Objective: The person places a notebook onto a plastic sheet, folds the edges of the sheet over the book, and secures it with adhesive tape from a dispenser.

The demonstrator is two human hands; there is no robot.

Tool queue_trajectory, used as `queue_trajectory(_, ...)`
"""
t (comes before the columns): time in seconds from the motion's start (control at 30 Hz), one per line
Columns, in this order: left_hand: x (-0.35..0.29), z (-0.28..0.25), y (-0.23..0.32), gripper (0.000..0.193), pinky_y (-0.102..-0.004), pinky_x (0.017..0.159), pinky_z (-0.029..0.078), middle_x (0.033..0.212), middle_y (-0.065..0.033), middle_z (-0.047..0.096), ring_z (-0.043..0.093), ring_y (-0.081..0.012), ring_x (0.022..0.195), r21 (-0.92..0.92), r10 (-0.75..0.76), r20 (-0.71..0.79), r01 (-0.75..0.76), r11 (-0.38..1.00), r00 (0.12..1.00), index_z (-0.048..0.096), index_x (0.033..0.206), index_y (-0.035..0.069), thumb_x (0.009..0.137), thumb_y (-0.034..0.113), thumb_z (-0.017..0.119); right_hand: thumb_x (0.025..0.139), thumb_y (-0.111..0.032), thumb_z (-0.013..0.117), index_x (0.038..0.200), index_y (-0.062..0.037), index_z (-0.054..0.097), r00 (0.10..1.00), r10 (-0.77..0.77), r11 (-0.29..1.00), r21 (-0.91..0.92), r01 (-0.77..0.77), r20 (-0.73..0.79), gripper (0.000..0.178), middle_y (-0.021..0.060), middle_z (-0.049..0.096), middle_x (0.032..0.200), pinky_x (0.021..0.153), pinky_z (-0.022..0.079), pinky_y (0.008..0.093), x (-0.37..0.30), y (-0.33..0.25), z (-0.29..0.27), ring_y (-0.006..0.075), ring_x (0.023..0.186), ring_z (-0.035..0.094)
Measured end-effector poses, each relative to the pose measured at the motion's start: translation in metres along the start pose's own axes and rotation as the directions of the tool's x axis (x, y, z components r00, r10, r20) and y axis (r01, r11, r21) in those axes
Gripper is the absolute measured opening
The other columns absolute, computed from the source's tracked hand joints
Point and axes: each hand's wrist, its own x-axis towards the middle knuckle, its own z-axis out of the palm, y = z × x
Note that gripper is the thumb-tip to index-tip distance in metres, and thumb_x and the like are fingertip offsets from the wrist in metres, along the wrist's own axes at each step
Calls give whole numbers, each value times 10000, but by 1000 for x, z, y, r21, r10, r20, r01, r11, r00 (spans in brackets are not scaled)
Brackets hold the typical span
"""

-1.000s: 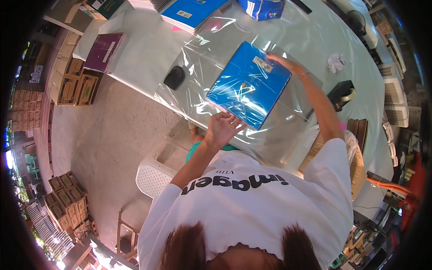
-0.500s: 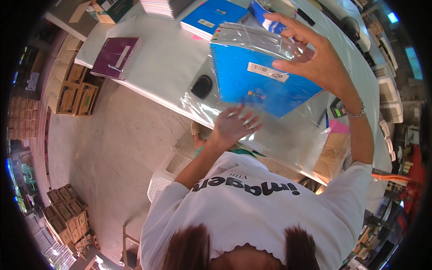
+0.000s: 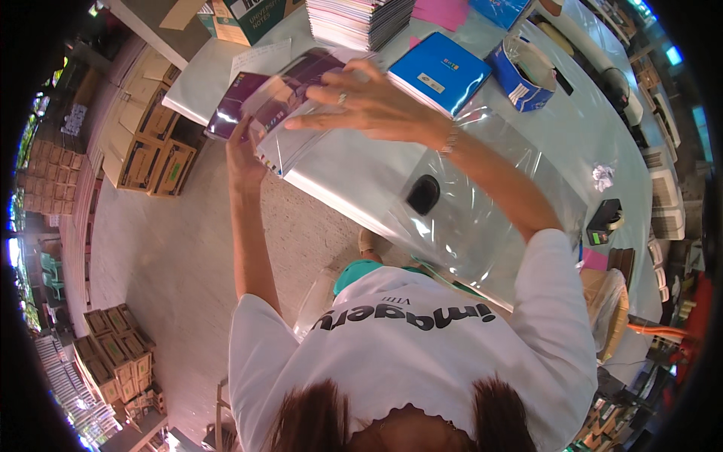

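Note:
At the left end of the table, my left hand (image 3: 245, 154) grips the edge of a plastic-wrapped notebook (image 3: 273, 143). The notebook is tilted, and coloured tabs show along its lower corner. Above it, my right hand (image 3: 361, 105) reaches across with its fingers apart, touching or just over the clear wrap; glare hides which. A purple notebook (image 3: 230, 113) lies by the table's edge, partly behind the held one. More purple cover shows through the plastic under my right fingers. A clear plastic sheet (image 3: 504, 188) lies under my right forearm, beside a black oval object (image 3: 423, 194).
Behind my hands stand a tall stack of notebooks (image 3: 358, 22) and a green box (image 3: 252, 19). Blue notebooks (image 3: 440, 68) and a blue open container (image 3: 523, 75) sit farther right. A tape dispenser (image 3: 604, 222) is near the right edge. Cardboard boxes (image 3: 151, 151) stand on the floor.
Both hands have moved left from the blue notebook in plastic, which no longer lies in front of me. My left hand now grips a wrapped notebook at the table's left end.

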Motion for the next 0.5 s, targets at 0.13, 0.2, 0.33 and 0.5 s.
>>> queue_trajectory(0.13, 21, -25, 25, 331, -430, 966, 432, 1131, -125, 589, 562, -257, 1086, -78, 46, -135, -57, 995, 990, 544, 1166, 18, 891, 200, 569, 763, 60, 567, 1336, -468, 455, 987, 162, 973, 169, -156, -21, 786, -40, 522, 1199, 965, 370, 398, 11, -3, 98, 179, 1136, 496)
queue_trajectory(0.2, 32, -56, 31, 328, -426, 971, 427, 1143, -120, 583, 554, -254, 1096, -60, 58, -196, -72, 996, 979, 545, 1160, 13, 883, 188, 561, 773, 74, 552, 1348, -470, 435, 984, 174, 969, 171, -177, 30, 800, -35, 509, 1268, 991, 367, 404, 21, -10, 130, 193, 1196, 478)
queue_trajectory(0.33, 59, -85, 47, 353, -428, 974, 423, 1191, -123, 551, 527, -250, 1129, 16, 167, -274, -169, 985, 947, 535, 1175, 4, 861, 164, 546, 771, 98, 548, 1369, -449, 406, 977, 211, 938, 276, -209, 21, 823, -4, 489, 1332, 1050, 353, 424, 49, -10, 165, 222, 1255, 447)
queue_trajectory(0.5, 101, -143, 111, 479, -443, 982, 436, 1248, -155, 484, 494, -275, 1140, 204, 427, -95, -402, 893, 899, 459, 1272, -12, 835, 160, 548, 763, 102, 564, 1358, -338, 456, 939, 333, 888, 363, -282, -83, 748, 31, 456, 1361, 1086, 344, 417, 83, 4, 170, 253, 1263, 435)
